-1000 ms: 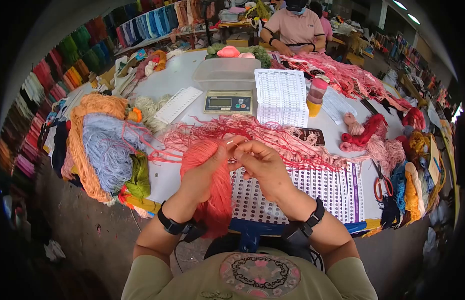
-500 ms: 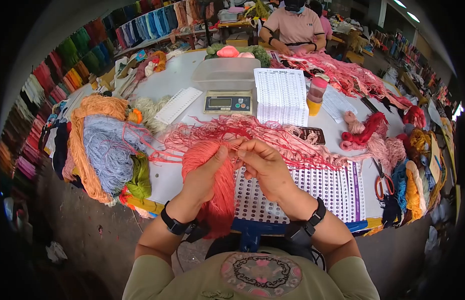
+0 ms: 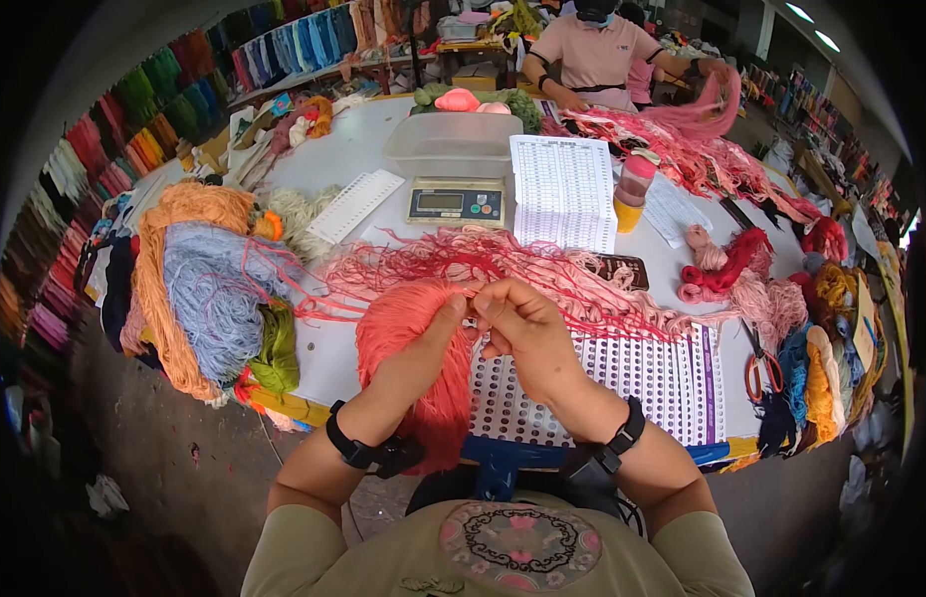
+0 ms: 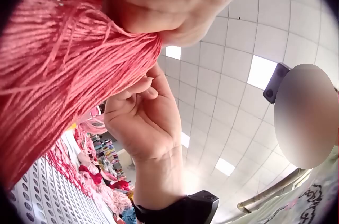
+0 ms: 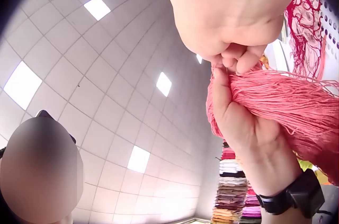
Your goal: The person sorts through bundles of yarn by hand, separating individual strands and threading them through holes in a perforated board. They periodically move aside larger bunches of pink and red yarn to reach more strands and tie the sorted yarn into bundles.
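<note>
While only the head view shows the scale (image 3: 456, 202) — both hands (image 3: 423, 348) (image 3: 530, 333) grip coral yarn (image 3: 391, 323).

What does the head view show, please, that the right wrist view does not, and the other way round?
Only the head view shows the digital scale, the clear plastic tub, the bottle with pink and yellow parts, and the scissors near the table's right edge.

Only the right wrist view shows the gridded ceiling tiles.

Both show the coral yarn, the left hand curled round it, the right hand with its fingertips at the yarn's gathered end, and the loose red and pink strands.
</note>
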Tool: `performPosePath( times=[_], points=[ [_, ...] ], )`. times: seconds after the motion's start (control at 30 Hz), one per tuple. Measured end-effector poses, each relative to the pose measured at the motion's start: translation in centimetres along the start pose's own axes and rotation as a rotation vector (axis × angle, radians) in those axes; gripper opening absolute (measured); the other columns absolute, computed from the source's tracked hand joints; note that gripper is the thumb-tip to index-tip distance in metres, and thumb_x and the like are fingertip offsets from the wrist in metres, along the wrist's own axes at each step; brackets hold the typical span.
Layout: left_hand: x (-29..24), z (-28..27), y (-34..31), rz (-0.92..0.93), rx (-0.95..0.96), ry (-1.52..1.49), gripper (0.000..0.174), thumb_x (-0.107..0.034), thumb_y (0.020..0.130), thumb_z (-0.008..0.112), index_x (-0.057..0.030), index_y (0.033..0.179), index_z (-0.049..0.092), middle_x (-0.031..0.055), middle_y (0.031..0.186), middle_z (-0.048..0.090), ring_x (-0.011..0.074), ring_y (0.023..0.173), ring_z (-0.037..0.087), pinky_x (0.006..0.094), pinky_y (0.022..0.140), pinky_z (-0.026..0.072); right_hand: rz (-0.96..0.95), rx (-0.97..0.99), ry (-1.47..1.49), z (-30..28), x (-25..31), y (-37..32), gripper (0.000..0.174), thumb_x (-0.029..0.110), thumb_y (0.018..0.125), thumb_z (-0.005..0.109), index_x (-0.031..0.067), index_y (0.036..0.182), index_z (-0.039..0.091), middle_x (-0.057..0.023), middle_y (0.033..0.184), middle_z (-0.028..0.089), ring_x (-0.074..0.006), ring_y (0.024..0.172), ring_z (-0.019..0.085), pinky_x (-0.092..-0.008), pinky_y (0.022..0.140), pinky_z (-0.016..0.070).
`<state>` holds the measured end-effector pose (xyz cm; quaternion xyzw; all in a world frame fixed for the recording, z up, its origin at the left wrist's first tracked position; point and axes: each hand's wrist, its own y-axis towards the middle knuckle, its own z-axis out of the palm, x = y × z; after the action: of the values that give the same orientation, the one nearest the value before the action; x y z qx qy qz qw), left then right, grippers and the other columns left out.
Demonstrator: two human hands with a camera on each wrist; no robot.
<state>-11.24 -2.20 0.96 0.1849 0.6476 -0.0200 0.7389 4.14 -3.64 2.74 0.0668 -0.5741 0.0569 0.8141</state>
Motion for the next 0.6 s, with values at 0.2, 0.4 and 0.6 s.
performPosePath(
  times=[0.2,0.4,0.6],
  points=[
    [-0.2,0.4,0.2,-0.093,-0.018,-0.259,0.031,-0.023,0.098,0.049,-0.0001,0.118,0.056,0.0098,0.113,0.06,0.0189,0.103,0.057,0.0339,0.092,0.0447,0.024,-0.052,0.158,0.3,0.1,0.0,0.013,0.019,0.093,0.059,0.0072,0.097,0.063,0.0015,0.08,0.062,-0.0005,0.055,0.044,-0.0171,0.053,0.0458],
    [-2.5,-1.7,0.0,-0.236,-0.066,-0.687,0.026,-0.024,0.097,0.05,-0.0023,0.11,0.055,0.0108,0.103,0.062,0.0186,0.097,0.06,0.0342,0.088,0.0476,-0.358,-0.216,0.033,-2.9,-0.7,1.4,0.012,0.018,0.095,0.056,0.0083,0.089,0.056,-0.0027,0.092,0.062,-0.0093,0.07,0.055,-0.0236,0.067,0.0479],
    [-4.9,-18.7,-1.4,0.015,-0.278,-0.65,0.015,-0.016,0.094,0.056,-0.0026,0.102,0.054,-0.0005,0.079,0.054,0.0054,0.056,0.042,0.0187,0.052,0.0411,-0.326,-0.445,0.028,-21.4,4.6,-3.3,0.019,0.029,0.097,0.05,0.015,0.085,0.051,0.0061,0.071,0.044,-0.0032,0.057,0.038,-0.0186,0.047,0.0313]
  ],
)
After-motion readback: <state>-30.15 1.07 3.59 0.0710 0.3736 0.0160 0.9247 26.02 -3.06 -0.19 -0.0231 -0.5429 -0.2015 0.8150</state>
